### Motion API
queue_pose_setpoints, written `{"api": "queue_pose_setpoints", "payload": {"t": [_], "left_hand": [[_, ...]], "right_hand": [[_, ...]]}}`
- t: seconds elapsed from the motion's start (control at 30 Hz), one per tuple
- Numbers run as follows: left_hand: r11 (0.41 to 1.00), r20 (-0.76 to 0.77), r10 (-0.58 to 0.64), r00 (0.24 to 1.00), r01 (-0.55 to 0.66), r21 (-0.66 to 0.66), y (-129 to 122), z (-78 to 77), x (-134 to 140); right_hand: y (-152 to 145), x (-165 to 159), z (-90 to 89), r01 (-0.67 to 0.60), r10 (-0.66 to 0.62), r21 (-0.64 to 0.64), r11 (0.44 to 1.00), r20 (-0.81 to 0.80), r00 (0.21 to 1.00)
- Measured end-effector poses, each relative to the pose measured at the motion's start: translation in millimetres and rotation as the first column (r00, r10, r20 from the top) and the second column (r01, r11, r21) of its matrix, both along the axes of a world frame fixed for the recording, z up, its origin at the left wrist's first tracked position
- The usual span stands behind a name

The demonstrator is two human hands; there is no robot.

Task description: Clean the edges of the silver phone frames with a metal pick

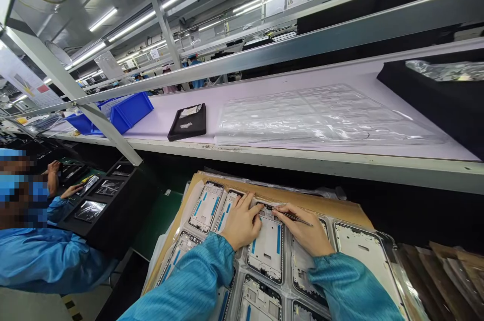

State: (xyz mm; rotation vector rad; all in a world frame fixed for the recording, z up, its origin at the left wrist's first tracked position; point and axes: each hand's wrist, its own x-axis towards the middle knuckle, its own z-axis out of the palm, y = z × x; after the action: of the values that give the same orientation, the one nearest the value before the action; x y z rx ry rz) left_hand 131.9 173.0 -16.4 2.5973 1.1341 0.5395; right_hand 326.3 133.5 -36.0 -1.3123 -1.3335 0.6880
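My right hand [304, 228] is closed in a pinch around slim metal tweezers [300, 220], with the tips near the top edge of a phone frame [265, 248]. That frame is white in the middle, dark-rimmed, with blue strips along its sides. My left hand [242, 222] rests at its upper left corner, fingers stretched out and slightly curled. Whatever tiny part lies between the tweezer tips is too small to make out. Several similar frames sit around it in the pockets of a clear plastic tray [287, 255], which lies over brown cardboard [333, 208].
Beyond the tray runs a raised shelf [302, 155] with clear plastic sheets [302, 114], a small black box [188, 122] and blue bins [130, 112]. Brown sheets [434, 275] stand at right. A co-worker in a blue sleeve [53, 255] works at left beside a black tray [113, 200].
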Motion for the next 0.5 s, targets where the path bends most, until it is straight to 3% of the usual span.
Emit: {"api": "queue_pose_setpoints", "payload": {"t": [0.5], "left_hand": [[1.0,0.015,0.018,1.0,-0.018,-0.004,-0.5,0.2,-0.4]], "right_hand": [[-0.2,-1.5,1.6,-0.018,0.017,0.024,1.0,0.022,1.0]]}}
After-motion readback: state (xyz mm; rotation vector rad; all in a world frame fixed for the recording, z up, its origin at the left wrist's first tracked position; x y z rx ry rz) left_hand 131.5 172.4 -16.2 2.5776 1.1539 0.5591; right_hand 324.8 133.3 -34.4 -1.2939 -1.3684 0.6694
